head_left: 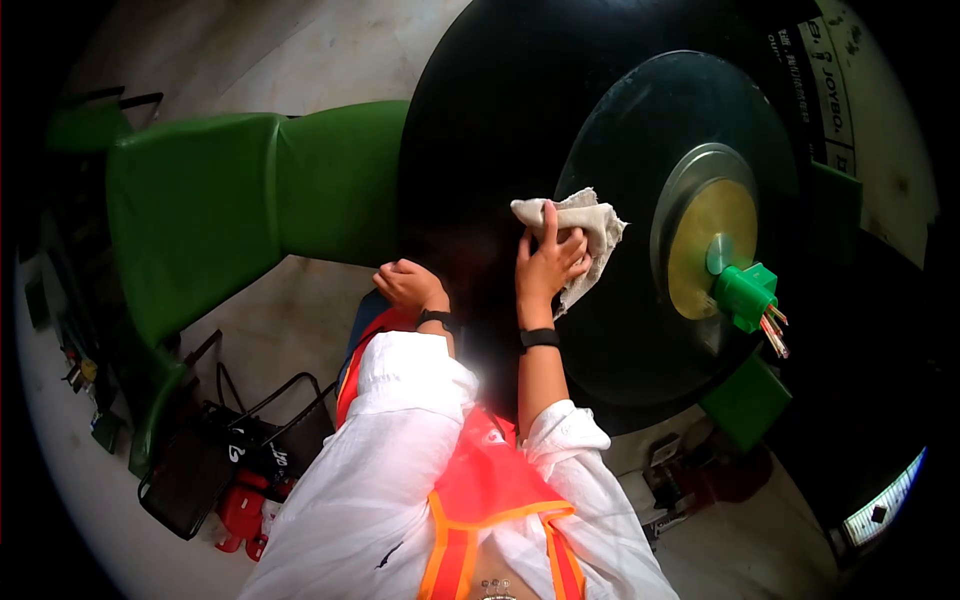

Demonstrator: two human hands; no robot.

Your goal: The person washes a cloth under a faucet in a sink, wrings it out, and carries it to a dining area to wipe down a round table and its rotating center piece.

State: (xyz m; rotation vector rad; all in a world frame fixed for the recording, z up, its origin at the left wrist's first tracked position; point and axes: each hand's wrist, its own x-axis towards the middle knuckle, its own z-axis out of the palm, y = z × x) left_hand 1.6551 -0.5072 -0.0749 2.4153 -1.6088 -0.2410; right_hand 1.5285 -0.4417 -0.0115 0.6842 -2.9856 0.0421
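Observation:
My right hand presses a crumpled beige cloth onto the left edge of a dark round glass disc. The disc lies on a larger black round table. My fingers are bent over the cloth, with part of it bunched above them. To the left, my left hand is curled closed beside the table edge, near my lap; whether anything is inside it is hidden.
A gold and silver hub sits on the disc, with a green holder of thin sticks on it. Green chairs stand at the left. Black folding chairs and a red object are at lower left.

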